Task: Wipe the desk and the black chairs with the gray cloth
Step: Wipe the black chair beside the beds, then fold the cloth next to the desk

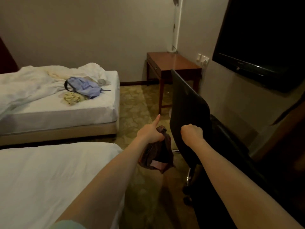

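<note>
A black chair [186, 103] stands tilted in the middle right, its tall backrest toward me. My right hand [192, 132] grips the left edge of that backrest, fingers curled round it. My left hand [151, 132] holds a bunched gray-brown cloth [158, 154] that hangs down beside the chair, with the index finger stretched out forward. A brown wooden desk [175, 63] stands in the far corner against the wall, behind the chair.
Two white beds fill the left: the near bed [49, 176] and the far bed [57, 106] with a blue backpack [84, 86] on it. A black TV [264, 40] hangs on the right wall. Patterned carpet [135, 106] runs between beds and chair. A white lamp [175, 30] stands on the desk.
</note>
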The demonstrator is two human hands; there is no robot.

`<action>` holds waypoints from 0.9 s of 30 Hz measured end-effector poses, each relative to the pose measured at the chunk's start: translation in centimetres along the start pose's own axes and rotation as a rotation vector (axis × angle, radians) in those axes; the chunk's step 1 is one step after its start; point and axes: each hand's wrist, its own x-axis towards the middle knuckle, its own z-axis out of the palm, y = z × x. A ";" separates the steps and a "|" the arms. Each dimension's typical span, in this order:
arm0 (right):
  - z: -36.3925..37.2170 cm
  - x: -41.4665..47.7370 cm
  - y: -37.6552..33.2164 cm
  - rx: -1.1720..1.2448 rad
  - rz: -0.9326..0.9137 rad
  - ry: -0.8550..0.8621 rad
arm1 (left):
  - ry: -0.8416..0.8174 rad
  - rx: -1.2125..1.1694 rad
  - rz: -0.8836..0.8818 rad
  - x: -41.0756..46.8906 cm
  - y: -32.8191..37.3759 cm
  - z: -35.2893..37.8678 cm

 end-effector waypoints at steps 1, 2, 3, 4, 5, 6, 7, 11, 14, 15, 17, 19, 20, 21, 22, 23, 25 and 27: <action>0.3 0.9 -0.3 -0.012 -0.008 -0.007 | 0.004 -0.012 -0.013 0.5 -0.4 -0.5; 0.4 1.9 -0.7 -0.013 -0.023 -0.015 | 0.011 -0.028 -0.030 1.0 -0.8 -0.9; 0.5 2.9 -1.0 -0.003 -0.042 -0.023 | 0.025 -0.043 -0.048 1.5 -1.2 -1.4; 0.5 4.0 -1.3 0.010 -0.060 -0.040 | 0.045 -0.059 -0.069 2.2 -1.6 -1.8; 0.5 5.4 -1.7 0.017 -0.080 -0.070 | 0.070 -0.078 -0.090 2.9 -1.9 -2.3; 0.4 6.3 -1.9 0.022 -0.088 -0.119 | 0.084 -0.100 -0.107 3.5 -2.2 -2.6; 0.4 7.2 -2.1 0.043 -0.091 -0.191 | 0.096 -0.125 -0.120 4.2 -2.5 -3.0; 1.0 10.3 -2.4 0.212 -0.113 -0.404 | 0.140 -0.193 -0.163 6.9 -3.4 -3.8; 2.3 12.7 -2.7 0.380 -0.142 -0.332 | 0.166 -0.229 -0.206 9.1 -4.1 -4.0; 2.5 13.4 -2.9 0.393 -0.150 -0.299 | 0.166 -0.244 -0.225 9.9 -4.3 -4.0; 2.7 14.4 -3.6 0.342 -0.186 -0.253 | 0.163 -0.259 -0.257 11.0 -4.8 -4.1; 2.5 15.6 -4.0 0.287 -0.260 -0.259 | 0.165 -0.267 -0.271 12.3 -5.1 -4.4; 2.4 16.5 -4.1 0.283 -0.295 -0.283 | 0.165 -0.267 -0.275 13.1 -5.3 -4.7; 2.3 17.4 -4.2 0.296 -0.316 -0.320 | 0.164 -0.259 -0.275 14.0 -5.5 -5.1; 2.2 18.6 -4.3 0.314 -0.317 -0.338 | 0.162 -0.254 -0.273 15.0 -5.7 -5.6; 2.2 19.6 -4.3 0.336 -0.301 -0.319 | 0.161 -0.255 -0.271 16.0 -5.8 -6.2; 2.2 22.5 -4.6 0.386 -0.233 -0.222 | 0.169 -0.251 -0.262 18.4 -6.3 -7.6; 2.0 25.3 -5.1 0.417 -0.195 -0.159 | 0.180 -0.230 -0.248 20.8 -6.7 -9.4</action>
